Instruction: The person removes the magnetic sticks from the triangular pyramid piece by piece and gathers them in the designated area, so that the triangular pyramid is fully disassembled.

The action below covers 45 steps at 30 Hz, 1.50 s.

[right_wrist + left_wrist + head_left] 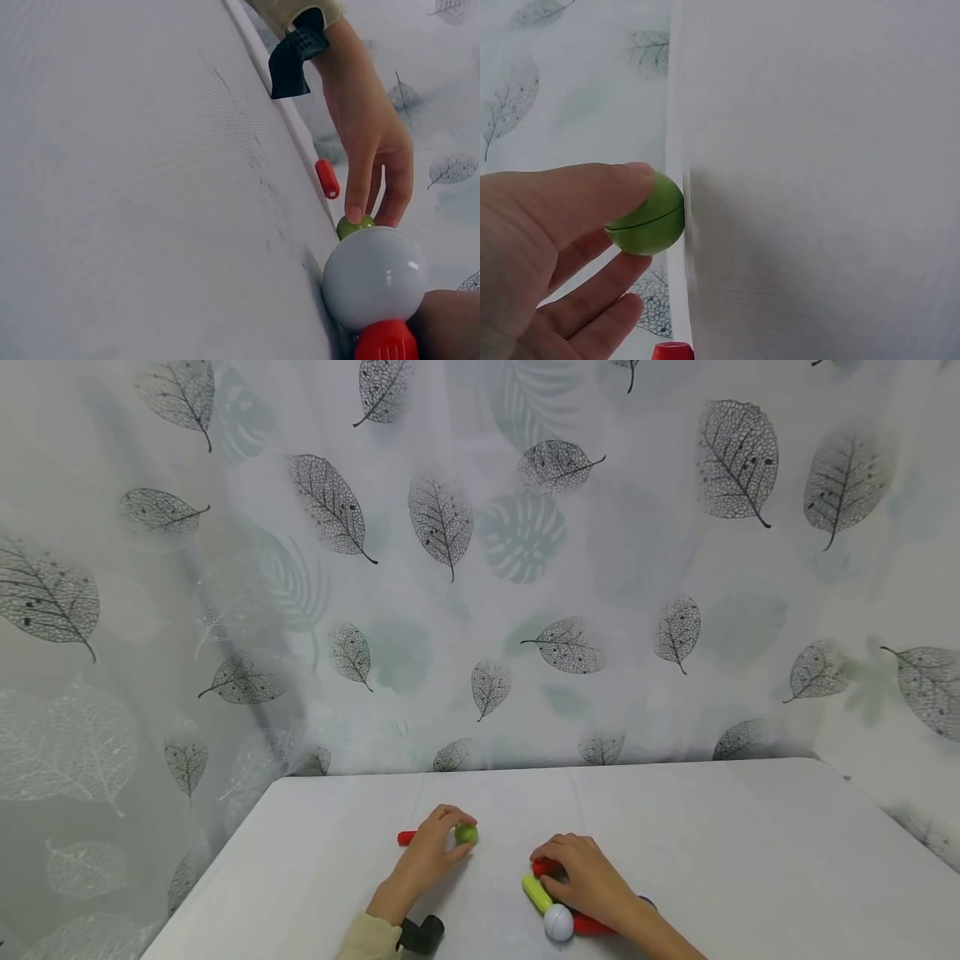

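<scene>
My left hand [430, 853] pinches a small green ball [649, 217] with a dark seam, thumb on one side and fingers on the other. The ball is at the tabletop. Just left of that hand lies a red cylinder [407, 837], partly hidden behind it. Farther right, my right hand [583, 878] has its thumb and fingers round a small red piece [547, 867], mostly covered by the hand. Beside it lie a yellow-green stick [536, 893] and a glossy white ball [373, 277] that meets a ridged red part [386, 341].
The white table [712, 843] backs onto a leaf-patterned curtain [465, 610]. A black camera mount [422, 935] sits at the left wrist. Another red piece [592, 926] lies under the right forearm, and a dark blue edge [647, 902] shows behind it.
</scene>
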Motion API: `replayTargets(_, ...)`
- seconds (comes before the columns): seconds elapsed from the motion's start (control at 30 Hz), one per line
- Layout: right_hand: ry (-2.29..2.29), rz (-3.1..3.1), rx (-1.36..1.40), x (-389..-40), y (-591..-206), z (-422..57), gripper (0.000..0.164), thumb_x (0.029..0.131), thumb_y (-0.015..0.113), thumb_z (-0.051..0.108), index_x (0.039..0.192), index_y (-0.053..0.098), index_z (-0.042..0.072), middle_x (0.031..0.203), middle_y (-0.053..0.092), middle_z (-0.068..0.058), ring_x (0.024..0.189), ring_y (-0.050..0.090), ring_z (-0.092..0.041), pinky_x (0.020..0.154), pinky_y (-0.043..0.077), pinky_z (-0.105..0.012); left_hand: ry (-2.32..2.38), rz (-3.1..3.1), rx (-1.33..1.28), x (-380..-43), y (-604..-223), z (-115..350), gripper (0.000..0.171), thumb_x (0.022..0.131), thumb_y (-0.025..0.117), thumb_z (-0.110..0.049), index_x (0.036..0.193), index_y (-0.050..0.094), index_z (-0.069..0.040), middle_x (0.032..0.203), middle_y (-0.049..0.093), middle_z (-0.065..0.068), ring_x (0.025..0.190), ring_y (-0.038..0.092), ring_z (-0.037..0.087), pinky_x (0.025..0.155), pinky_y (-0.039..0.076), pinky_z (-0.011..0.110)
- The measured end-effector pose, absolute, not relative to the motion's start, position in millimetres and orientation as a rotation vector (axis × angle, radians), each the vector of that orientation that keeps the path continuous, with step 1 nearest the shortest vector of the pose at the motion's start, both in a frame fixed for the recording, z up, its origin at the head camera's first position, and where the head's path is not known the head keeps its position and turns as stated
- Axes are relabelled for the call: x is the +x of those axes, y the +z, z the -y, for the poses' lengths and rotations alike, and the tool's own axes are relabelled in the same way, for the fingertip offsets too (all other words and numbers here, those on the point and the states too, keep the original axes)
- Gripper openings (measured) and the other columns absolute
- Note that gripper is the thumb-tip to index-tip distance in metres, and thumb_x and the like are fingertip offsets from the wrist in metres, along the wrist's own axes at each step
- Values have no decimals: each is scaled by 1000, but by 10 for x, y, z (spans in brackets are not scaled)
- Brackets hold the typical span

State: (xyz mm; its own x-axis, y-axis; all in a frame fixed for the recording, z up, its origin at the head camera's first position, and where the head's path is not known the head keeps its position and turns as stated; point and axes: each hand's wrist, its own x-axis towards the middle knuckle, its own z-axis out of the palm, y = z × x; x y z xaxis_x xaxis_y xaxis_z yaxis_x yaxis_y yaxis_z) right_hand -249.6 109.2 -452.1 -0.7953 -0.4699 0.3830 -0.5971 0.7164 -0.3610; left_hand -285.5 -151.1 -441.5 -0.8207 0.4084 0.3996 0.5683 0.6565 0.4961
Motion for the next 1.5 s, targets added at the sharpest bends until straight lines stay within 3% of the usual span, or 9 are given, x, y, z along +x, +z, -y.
replayTargets(0.37, 673, 2670, 847, -2512, -4492, -1088, 21, 81, 77, 14, 101, 71, 16, 96, 66, 8, 92, 60, -13, 83, 44, -43, -915, 2668, -718, -2841, -4332, 1559, 27, 81, 77, -5, 104, 64, -2, 102, 61, 7, 94, 62, 25, 85, 52, 37)
replayTargets(0.6, 678, 2670, 868, -2530, -4477, -1074, 21, 82, 76, 15, 102, 71, 16, 98, 66, 8, 93, 59, -13, 83, 44, -43, -917, 2707, -645, -2859, -4300, 1664, 30, 81, 75, -2, 109, 65, -3, 108, 66, 9, 99, 63, 28, 86, 48, 48)
replayTargets(1.0, 702, 2657, 846, -2526, -4449, -1119, 21, 81, 77, 15, 102, 71, 16, 98, 65, 8, 94, 58, -14, 83, 42, -43, -967, 2689, -695, -2913, -4298, 1723, 30, 83, 73, -2, 111, 63, -1, 107, 63, 10, 94, 61, 24, 77, 53, 33)
replayTargets(1.5, 726, 2689, 825, -2483, -4535, -1149, 22, 81, 78, 17, 102, 71, 18, 98, 63, 9, 92, 57, -14, 79, 42, -38, -840, 2729, -623, -2878, -4399, 1702, 32, 80, 78, -11, 109, 65, -10, 110, 64, 4, 92, 63, 24, 73, 51, 31)
